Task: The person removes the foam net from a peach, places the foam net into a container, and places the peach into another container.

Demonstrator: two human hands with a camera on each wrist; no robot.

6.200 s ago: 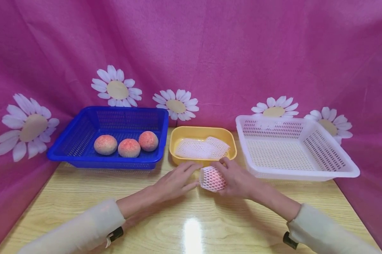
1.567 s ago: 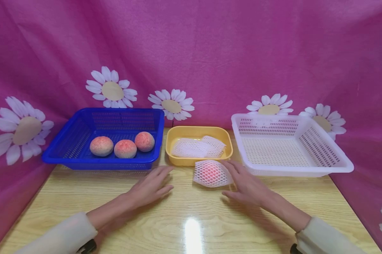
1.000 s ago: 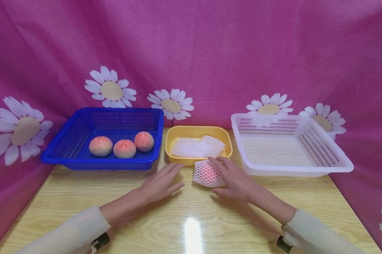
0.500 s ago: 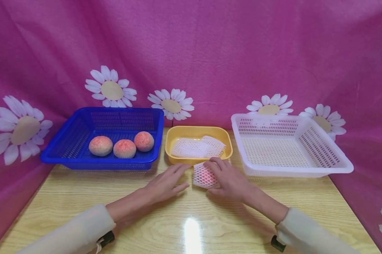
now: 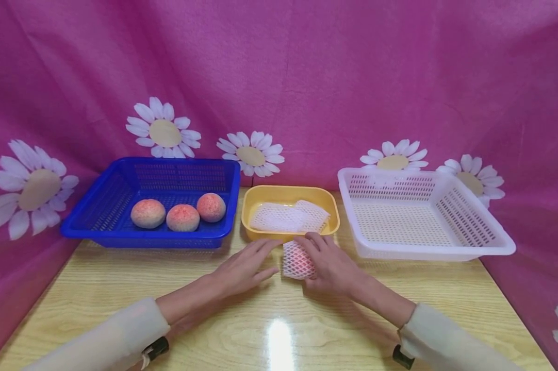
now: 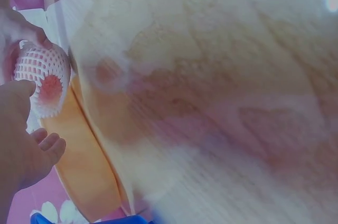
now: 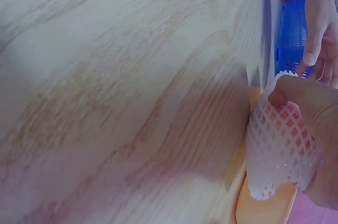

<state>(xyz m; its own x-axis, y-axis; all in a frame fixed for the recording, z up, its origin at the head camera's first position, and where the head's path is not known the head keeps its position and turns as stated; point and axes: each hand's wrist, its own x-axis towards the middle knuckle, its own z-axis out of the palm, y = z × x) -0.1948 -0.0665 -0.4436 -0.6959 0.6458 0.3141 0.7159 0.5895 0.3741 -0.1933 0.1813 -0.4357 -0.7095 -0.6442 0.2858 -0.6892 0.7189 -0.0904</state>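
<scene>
A peach in a white foam net sleeve [image 5: 299, 261] sits on the table just in front of the yellow tub. My right hand [image 5: 332, 267] grips it from the right, thumb and fingers curled over the net. In the right wrist view the foam net [image 7: 274, 137] covers the fruit and flares past it at the lower end. My left hand [image 5: 244, 269] is beside the sleeve's left end, fingers extended and holding nothing. Through the sleeve's open end, the left wrist view shows the bare pinkish peach [image 6: 50, 91].
At the left, a blue basket [image 5: 153, 235] holds 3 bare peaches [image 5: 183, 218]. Flat foam nets [image 5: 279, 217] lie in the yellow tub [image 5: 290, 191] at centre back. A white basket [image 5: 439, 251] stands at the right on the wooden table [image 5: 232, 330].
Compared with 1.6 s ago, my right hand has moved left and closed round the netted peach. My left hand has moved right, up to its left end.
</scene>
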